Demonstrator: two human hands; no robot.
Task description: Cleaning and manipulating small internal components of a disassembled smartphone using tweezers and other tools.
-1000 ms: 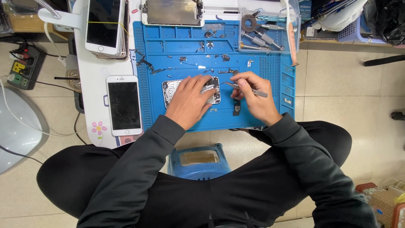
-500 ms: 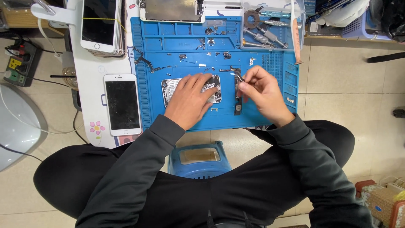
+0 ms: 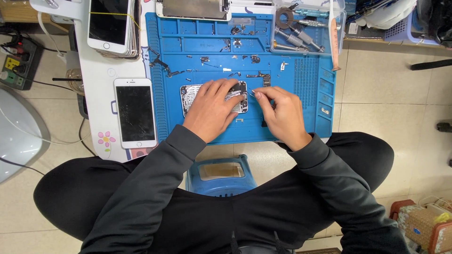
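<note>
Tweezers (image 3: 253, 93) pinched in the right hand (image 3: 281, 113) point left at the phone (image 3: 190, 98) (long axis sideways), left hand (image 3: 212, 107) spread flat on it.

The opened phone body (image 3: 190, 98) lies flat on the blue mat, silver inside showing, partly covered. Thin metal tweezers (image 3: 253, 93) point at its right edge.

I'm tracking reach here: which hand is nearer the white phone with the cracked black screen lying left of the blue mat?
Left. The left hand rests on the opened phone body just right of that white phone; the right hand works farther right over the blue mat.
</note>
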